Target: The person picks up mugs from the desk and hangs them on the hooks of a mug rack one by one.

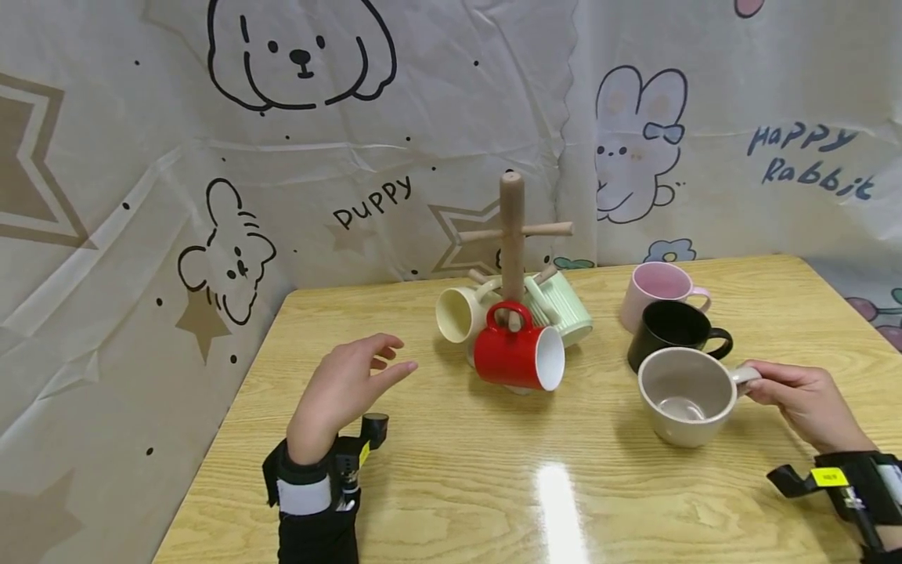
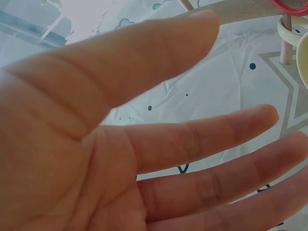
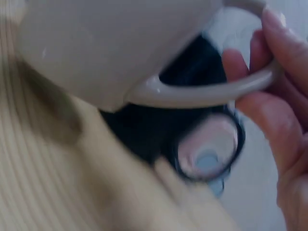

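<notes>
Because its handle (image 1: 746,376) points toward the right edge of the head view, the beige mug (image 1: 685,399) at lower right can be held from the side, its mouth facing up; the right hand (image 1: 806,401) pinches that handle between thumb and fingers, clear of the bowl. Whether its base touches the tabletop (image 1: 430,493) is hard to tell. Just behind it stand the black mug (image 1: 665,337) and the pink mug (image 1: 651,294), both upright, handles also rightward, likely for easy grasping. At centre, the wooden rack (image 1: 513,211) bears red (image 1: 503,359), cream (image 1: 454,315) and green (image 1: 572,309) mugs, tilted sideways since they apparently hang by their handles. Left of them, the left hand (image 1: 345,385) holds nothing, thumb and fingers apart.
</notes>
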### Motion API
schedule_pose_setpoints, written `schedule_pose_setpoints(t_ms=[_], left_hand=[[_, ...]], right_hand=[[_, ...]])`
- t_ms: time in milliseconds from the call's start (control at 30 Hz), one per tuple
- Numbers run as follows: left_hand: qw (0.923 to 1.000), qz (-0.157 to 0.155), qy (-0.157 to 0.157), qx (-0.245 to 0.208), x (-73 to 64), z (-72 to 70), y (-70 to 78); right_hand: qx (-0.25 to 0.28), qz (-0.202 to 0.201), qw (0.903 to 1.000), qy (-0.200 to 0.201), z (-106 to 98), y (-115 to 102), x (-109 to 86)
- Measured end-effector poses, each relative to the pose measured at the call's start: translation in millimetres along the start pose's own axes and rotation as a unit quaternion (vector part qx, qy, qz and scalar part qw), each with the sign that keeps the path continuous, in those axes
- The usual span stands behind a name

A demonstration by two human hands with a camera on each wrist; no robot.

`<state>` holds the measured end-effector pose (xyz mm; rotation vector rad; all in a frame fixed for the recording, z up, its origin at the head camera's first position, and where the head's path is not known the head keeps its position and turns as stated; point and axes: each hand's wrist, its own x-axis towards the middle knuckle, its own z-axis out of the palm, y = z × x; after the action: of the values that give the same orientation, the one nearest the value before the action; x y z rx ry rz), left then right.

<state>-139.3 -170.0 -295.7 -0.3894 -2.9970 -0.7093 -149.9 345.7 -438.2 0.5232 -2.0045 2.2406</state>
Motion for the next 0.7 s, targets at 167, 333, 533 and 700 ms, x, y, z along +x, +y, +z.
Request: schedule_pose_setpoints(t_ms=[167,333,533,700], left_hand=[[1.0000,0.000,-0.001,-0.003,0.8,1.6,-1.6],[1.0000,0.001,-0.002,-0.003,0.1,2.0,-2.0],[1.0000,0.001,-0.003,0.000,-0.8,1.1,-1.6],[1.0000,0.004,-0.003,0.003,-0.4,0.4,-1.9]], right_hand=[[0.074,-0.025,0.9969,0.011,25,-16,4.6],[0.149,-0.056,0.9857,0.054,49,-32,10.5],[0.199,-0.071,0.9741,0.081,80,-52,19.6],[0.197,-0.073,0.9741,0.085,113,-63,31.6]])
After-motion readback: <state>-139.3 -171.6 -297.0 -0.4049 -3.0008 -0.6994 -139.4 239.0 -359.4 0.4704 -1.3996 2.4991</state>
